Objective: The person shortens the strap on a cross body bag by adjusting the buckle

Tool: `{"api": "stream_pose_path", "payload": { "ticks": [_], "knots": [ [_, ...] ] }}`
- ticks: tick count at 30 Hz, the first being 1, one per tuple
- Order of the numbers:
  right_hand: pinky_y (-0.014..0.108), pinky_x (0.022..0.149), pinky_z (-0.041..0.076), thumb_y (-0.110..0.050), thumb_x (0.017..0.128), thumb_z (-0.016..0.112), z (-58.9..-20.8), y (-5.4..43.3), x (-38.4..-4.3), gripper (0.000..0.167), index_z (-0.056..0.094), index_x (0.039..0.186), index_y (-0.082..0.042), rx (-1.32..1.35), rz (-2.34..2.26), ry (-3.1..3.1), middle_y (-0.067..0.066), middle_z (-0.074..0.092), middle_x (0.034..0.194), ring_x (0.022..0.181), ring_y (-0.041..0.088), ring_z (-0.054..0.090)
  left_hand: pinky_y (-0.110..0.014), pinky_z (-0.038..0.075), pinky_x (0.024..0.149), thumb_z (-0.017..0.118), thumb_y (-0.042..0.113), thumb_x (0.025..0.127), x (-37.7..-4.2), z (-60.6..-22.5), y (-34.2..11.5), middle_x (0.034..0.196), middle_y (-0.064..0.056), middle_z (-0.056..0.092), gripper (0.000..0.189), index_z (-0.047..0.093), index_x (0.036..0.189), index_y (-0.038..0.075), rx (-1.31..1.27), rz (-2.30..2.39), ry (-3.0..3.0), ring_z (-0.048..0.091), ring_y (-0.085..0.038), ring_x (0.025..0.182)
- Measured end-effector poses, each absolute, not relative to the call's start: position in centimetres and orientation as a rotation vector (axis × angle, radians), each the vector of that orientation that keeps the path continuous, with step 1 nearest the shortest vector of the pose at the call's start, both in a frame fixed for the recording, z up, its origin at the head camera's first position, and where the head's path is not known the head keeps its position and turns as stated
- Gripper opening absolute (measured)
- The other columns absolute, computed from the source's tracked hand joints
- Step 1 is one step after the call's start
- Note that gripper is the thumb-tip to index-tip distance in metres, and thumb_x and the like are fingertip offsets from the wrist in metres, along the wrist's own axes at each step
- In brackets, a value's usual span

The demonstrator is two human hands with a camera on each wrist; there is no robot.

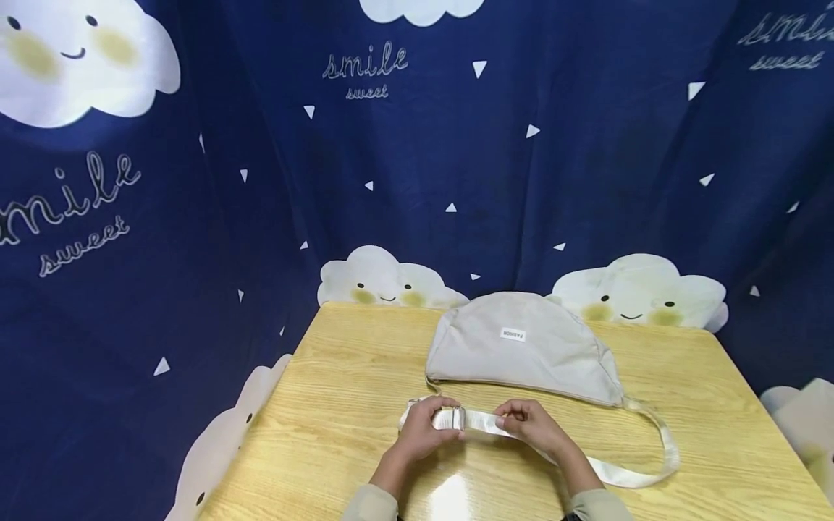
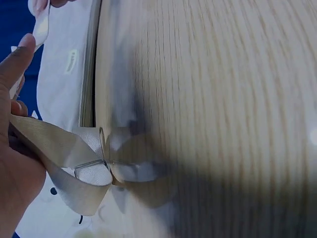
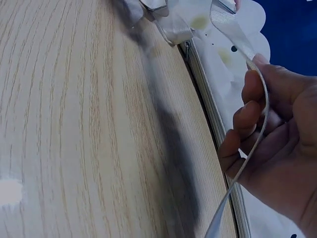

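Note:
A pale beige bag (image 1: pixel 521 354) with a small FASHION label lies on the wooden table, its strap (image 1: pixel 619 474) looping out at the right. My left hand (image 1: pixel 420 432) grips the strap beside a metal slide buckle (image 1: pixel 459 418), thumb and fingers on either side. Farther right, my right hand (image 1: pixel 534 425) pinches the same strap between thumb and fingertips, so a short length runs between the hands above the table. In the left wrist view a folded strap loop with a metal ring (image 2: pixel 91 166) hangs below the left hand. The right wrist view shows the strap passing across the right palm.
The light wooden table (image 1: pixel 345 347) holds the bag near its far edge. A dark blue curtain (image 1: pixel 417 159) printed with clouds and white triangles hangs behind and to the sides. A bright reflection shows on the tabletop near the front.

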State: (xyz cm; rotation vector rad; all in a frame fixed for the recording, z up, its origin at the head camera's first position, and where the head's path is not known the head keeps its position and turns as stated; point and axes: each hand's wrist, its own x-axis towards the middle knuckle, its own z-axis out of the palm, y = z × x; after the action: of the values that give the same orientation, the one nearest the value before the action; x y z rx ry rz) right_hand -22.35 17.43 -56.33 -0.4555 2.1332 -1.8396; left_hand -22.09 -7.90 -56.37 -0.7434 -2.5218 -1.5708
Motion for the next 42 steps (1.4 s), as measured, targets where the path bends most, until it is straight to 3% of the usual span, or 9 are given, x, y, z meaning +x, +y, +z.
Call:
{"api": "stream_pose_path", "payload": {
  "ticks": [7,11,20,24,31,37,42],
  "knots": [
    [0.024,0.066,0.045,-0.006,0.088,0.061,-55.8,17.6,-21.8,0.021,0.055,0.097,0.012,-0.406,-2.002,1.942,0.002,0.054,0.077,0.072,0.011,0.049,-0.025,0.048,0.067,0.079,0.024,0.075,-21.9,-55.5,-7.2,0.1,0.001,0.065,0.039,0.065,0.108,0.009,-0.803,-1.522,-2.521,0.056,-0.008,0.081],
    [0.022,0.062,0.044,-0.006,0.087,0.063,-55.9,17.7,-22.1,0.018,0.056,0.095,0.009,-0.455,-1.965,1.988,0.001,0.055,0.075,0.068,0.01,0.049,-0.025,0.047,0.071,0.079,0.024,0.074,-21.9,-55.3,-7.0,0.102,0.001,0.065,0.041,0.064,0.11,0.011,-0.825,-1.459,-2.547,0.056,-0.007,0.083],
    [0.023,0.057,0.043,-0.011,0.088,0.063,-55.9,17.3,-22.4,0.019,0.061,0.099,0.005,-0.468,-1.731,2.205,0.006,0.055,0.074,0.065,0.013,0.05,-0.022,0.046,0.064,0.082,0.009,0.066,-21.6,-55.9,-6.9,0.09,0.004,0.064,0.043,0.065,0.105,0.014,-0.758,-1.575,-2.555,0.054,-0.006,0.071],
    [0.022,0.054,0.037,-0.006,0.09,0.059,-55.8,17.0,-22.2,0.013,0.062,0.098,0.004,-0.498,-1.681,2.237,0.002,0.048,0.07,0.061,0.011,0.042,-0.022,0.045,0.066,0.084,0.013,0.065,-21.6,-55.9,-6.8,0.093,0.005,0.062,0.042,0.066,0.103,0.015,-0.758,-1.582,-2.533,0.054,-0.006,0.076],
    [0.022,0.056,0.037,-0.001,0.09,0.055,-54.4,16.3,-21.6,0.011,0.062,0.096,0.004,-0.527,-1.674,2.261,0.004,0.049,0.071,0.062,0.011,0.042,-0.022,0.046,0.066,0.086,0.019,0.063,-21.9,-55.8,-6.8,0.093,0.008,0.062,0.044,0.066,0.102,0.015,-0.78,-1.516,-2.529,0.054,-0.007,0.078],
    [0.021,0.056,0.038,0.0,0.09,0.055,-52.8,15.7,-20.9,0.012,0.061,0.096,0.009,-0.534,-1.744,2.216,0.01,0.055,0.075,0.063,0.011,0.045,-0.033,0.049,0.077,0.084,0.014,0.067,-22.0,-55.9,-6.7,0.095,0.004,0.066,0.042,0.066,0.104,0.012,-0.806,-1.549,-2.521,0.059,-0.011,0.088],
    [0.023,0.059,0.042,-0.006,0.089,0.061,-53.8,15.5,-21.5,0.013,0.064,0.096,0.005,-0.51,-1.768,2.24,0.009,0.06,0.079,0.067,0.011,0.05,-0.039,0.05,0.079,0.083,0.014,0.068,-21.8,-55.9,-6.4,0.093,0.0,0.069,0.041,0.067,0.105,0.007,-0.836,-1.58,-2.451,0.062,-0.011,0.087]
  ]
}}
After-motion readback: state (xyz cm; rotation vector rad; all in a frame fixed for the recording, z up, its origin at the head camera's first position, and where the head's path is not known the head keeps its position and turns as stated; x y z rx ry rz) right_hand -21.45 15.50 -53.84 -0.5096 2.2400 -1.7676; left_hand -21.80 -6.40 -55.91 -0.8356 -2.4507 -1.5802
